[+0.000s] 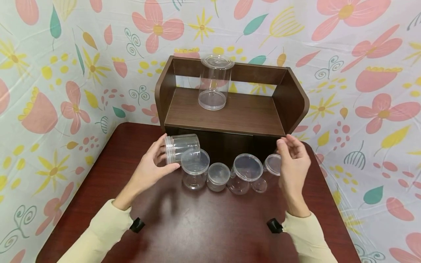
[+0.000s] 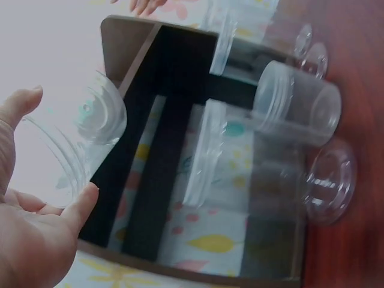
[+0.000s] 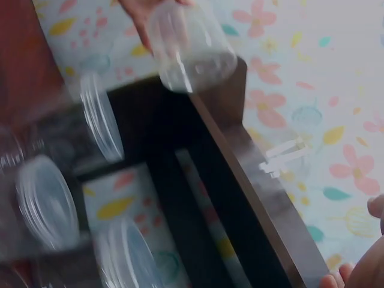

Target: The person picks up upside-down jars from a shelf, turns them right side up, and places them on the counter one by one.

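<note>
My left hand (image 1: 150, 166) grips a clear plastic jar (image 1: 189, 144) by its lidded end, and the jar lies tilted on its side in the air. The same jar (image 3: 192, 51) shows in the right wrist view, its base angled down above the shelf's edge. Below it on the table is a tall clear jar (image 1: 194, 182); beside that stand a short jar (image 1: 218, 179) and another tall jar (image 1: 240, 184). My right hand (image 1: 295, 160) is raised near the shelf's right front corner, fingers loosely bent and holding nothing. It partly covers a jar (image 1: 273, 164) at the row's right end.
Behind the row stands a dark brown wooden shelf (image 1: 223, 113) with raised side panels. A tall lidded jar (image 1: 214, 82) is upright on its upper board. The reddish-brown table (image 1: 204, 226) extends toward me, and floral cloth (image 1: 75, 91) hangs around it.
</note>
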`<action>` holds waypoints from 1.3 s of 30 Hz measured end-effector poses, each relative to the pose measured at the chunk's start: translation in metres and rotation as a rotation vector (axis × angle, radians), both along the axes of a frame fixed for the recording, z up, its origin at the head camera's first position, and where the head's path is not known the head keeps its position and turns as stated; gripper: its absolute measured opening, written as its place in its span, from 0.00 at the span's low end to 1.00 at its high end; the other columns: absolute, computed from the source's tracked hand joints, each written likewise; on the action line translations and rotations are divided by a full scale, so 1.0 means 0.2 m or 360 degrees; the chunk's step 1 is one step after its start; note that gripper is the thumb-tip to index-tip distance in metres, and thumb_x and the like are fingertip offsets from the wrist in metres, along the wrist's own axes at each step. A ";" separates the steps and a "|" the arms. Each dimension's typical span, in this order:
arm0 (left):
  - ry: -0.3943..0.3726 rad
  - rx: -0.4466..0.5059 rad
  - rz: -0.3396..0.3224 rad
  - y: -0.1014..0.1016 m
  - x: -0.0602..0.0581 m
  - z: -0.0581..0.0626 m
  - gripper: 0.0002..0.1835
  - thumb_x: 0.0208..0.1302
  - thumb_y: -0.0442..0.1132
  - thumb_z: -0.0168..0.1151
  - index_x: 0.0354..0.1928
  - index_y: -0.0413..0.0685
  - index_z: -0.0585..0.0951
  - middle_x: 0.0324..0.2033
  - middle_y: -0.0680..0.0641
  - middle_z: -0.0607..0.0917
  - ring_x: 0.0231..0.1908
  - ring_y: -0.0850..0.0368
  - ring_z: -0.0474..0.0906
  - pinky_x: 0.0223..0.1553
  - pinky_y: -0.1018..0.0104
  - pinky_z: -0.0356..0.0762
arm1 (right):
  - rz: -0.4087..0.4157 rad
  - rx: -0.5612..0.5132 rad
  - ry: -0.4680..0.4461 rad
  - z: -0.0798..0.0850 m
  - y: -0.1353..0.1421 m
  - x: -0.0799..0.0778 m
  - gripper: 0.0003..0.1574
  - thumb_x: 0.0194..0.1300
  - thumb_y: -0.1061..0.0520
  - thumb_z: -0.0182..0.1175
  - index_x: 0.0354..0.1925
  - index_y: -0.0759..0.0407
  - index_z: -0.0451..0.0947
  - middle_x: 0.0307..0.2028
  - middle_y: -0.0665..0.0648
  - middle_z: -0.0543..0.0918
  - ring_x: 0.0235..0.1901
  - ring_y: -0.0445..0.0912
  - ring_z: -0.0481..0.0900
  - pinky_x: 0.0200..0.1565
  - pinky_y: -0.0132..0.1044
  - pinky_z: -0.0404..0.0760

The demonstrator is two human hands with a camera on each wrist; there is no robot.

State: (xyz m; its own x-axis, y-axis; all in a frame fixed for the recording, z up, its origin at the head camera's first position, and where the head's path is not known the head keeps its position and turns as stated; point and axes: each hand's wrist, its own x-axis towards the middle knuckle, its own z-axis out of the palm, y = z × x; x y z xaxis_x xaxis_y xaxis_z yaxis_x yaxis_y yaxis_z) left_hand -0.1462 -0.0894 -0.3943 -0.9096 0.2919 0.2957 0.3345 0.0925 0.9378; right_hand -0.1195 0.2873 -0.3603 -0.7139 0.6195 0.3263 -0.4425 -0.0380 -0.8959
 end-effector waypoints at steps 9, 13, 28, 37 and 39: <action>0.0041 -0.0152 0.0130 -0.12 -0.01 0.09 0.52 0.60 0.29 0.74 0.81 0.44 0.54 0.65 0.41 0.69 0.61 0.52 0.71 0.61 0.77 0.71 | -0.0204 0.0131 -0.0092 -0.01 0.19 -0.10 0.20 0.63 0.64 0.72 0.53 0.67 0.81 0.43 0.59 0.81 0.43 0.46 0.79 0.47 0.29 0.78; 0.0005 -0.0269 0.0185 -0.17 -0.01 0.13 0.53 0.61 0.33 0.75 0.82 0.46 0.53 0.64 0.41 0.69 0.60 0.50 0.74 0.60 0.78 0.71 | -0.0257 0.0301 -0.0237 -0.02 0.23 -0.15 0.28 0.65 0.60 0.71 0.59 0.72 0.78 0.45 0.57 0.81 0.43 0.42 0.78 0.46 0.28 0.76; -0.0137 -0.0774 0.0347 -0.26 0.01 0.22 0.58 0.61 0.52 0.76 0.83 0.47 0.49 0.68 0.37 0.66 0.60 0.36 0.76 0.61 0.42 0.75 | -0.0172 0.0627 -0.0461 0.01 0.27 -0.26 0.24 0.66 0.58 0.69 0.55 0.72 0.80 0.37 0.47 0.81 0.33 0.32 0.81 0.39 0.21 0.78; -0.0069 -0.0992 0.0396 -0.25 -0.02 0.15 0.58 0.58 0.53 0.77 0.81 0.37 0.53 0.70 0.31 0.65 0.66 0.33 0.65 0.63 0.35 0.68 | -0.0261 0.0855 -0.0566 -0.02 0.29 -0.29 0.22 0.67 0.54 0.70 0.50 0.71 0.81 0.35 0.48 0.80 0.31 0.30 0.79 0.38 0.22 0.76; -0.0057 -0.1010 0.0406 -0.25 -0.02 0.12 0.58 0.57 0.52 0.77 0.80 0.35 0.53 0.70 0.30 0.66 0.65 0.32 0.66 0.63 0.35 0.68 | -0.0270 0.0875 -0.0573 -0.01 0.28 -0.29 0.21 0.67 0.55 0.69 0.50 0.71 0.81 0.35 0.49 0.80 0.31 0.30 0.79 0.38 0.23 0.76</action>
State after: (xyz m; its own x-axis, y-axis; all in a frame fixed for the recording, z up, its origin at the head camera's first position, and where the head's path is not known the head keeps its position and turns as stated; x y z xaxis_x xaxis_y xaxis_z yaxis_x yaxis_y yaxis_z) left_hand -0.1509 -0.1399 -0.3695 -0.9789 0.1741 0.1067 0.1993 0.6998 0.6860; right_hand -0.1779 0.3441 -0.3629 -0.7447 0.5442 0.3864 -0.0729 0.5091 -0.8576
